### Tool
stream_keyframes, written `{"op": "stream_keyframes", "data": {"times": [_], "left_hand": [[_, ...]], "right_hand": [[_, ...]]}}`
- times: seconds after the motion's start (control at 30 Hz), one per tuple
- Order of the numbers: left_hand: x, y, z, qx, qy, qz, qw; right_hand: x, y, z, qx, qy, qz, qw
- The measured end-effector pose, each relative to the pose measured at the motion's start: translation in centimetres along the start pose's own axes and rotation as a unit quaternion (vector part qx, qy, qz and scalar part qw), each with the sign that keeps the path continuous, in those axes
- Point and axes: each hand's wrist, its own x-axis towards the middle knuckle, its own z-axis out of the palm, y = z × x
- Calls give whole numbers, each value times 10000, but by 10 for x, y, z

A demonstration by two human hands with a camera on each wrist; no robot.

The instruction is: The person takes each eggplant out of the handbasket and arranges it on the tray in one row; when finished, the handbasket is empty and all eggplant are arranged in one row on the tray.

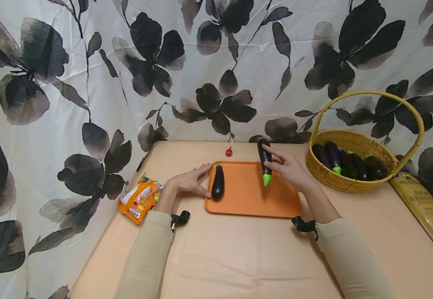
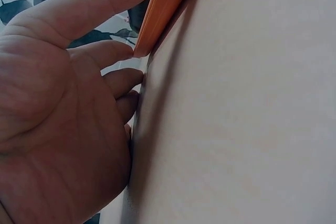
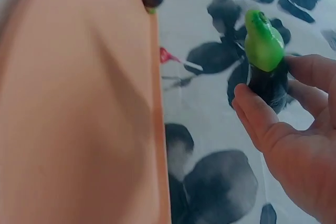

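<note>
Glossy black eggplant [image 1: 264,155], bright green-tipped

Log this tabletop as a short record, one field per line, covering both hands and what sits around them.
Left hand: the left hand touches the left edge of the orange tray
Right hand: the right hand holds a dark eggplant, green stem end toward the person, raised off the tray
On tray: one eggplant with a green stem, at the left end
Right: wicker basket holding several more eggplants; yellow packet beside it
Left: orange snack bag
Behind tray: red lollipop
</note>
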Motion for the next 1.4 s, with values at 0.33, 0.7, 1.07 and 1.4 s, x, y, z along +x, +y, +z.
{"op": "stream_keyframes", "data": {"times": [0.33, 0.7, 1.07, 1.4], "left_hand": [[0, -1, 0, -37, -8, 22, 10000], [0, 0, 2, 12, -12, 26, 10000], [-3, 3, 1, -83, -33, -50, 9999], [-1, 2, 0, -50, 11, -39, 10000]], "right_hand": [[15, 8, 34, -383, -17, -278, 9989], [27, 22, 57, -722, -109, -225, 9971], [32, 23, 73, -1369, -588, -165, 9887], [38, 20, 86, -1356, -904, 199, 9864]]}}
